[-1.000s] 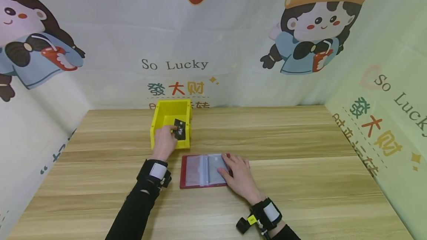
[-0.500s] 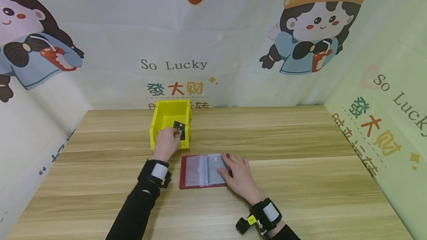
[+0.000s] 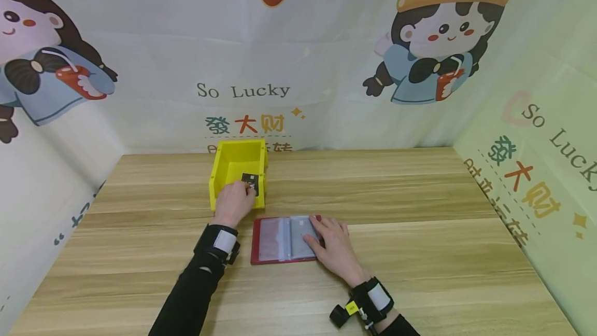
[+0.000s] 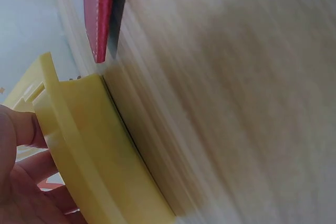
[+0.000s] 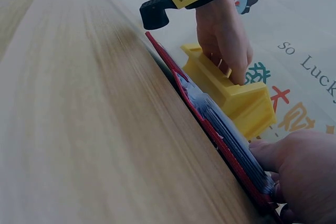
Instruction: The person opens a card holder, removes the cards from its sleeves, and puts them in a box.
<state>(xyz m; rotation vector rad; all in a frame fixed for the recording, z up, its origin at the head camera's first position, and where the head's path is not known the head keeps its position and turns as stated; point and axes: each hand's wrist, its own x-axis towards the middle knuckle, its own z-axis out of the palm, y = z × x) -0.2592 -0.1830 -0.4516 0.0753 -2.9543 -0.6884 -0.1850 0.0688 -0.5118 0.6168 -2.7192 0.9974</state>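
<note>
Taking the yellow bin [image 3: 238,172] as the landmark and reading from the left: the left hand [image 3: 233,202] reaches over the bin's near wall, its fingers pinched on a black card [image 3: 251,182] that sits just inside the bin at the near right corner. A second ago the card stood higher, tilted above the rim with its white lettering plain to see; now it has sunk lower against the inside of the wall and less of it shows. The hand has come slightly nearer the wall too. Judging from that, the card is being lowered into the bin and is close to the bottom, though the grip has not been let go.

The left wrist view shows the outside of the bin's wall [image 4: 100,150] with fingers [image 4: 23,129] curled over its top edge; the card itself is hidden there.

Just nearer than the bin and a little to its right, a red card holder [image 3: 280,240] lies open on the wooden table [image 3: 420,232], its clear sleeves up. The right hand [image 3: 333,250] rests flat on the holder's right page, fingers straight and spread, pinning it in the same place as before. From the right wrist view the holder [image 5: 210,124] is seen edge-on, touching the table, with the bin [image 5: 231,95] close behind it.
</note>
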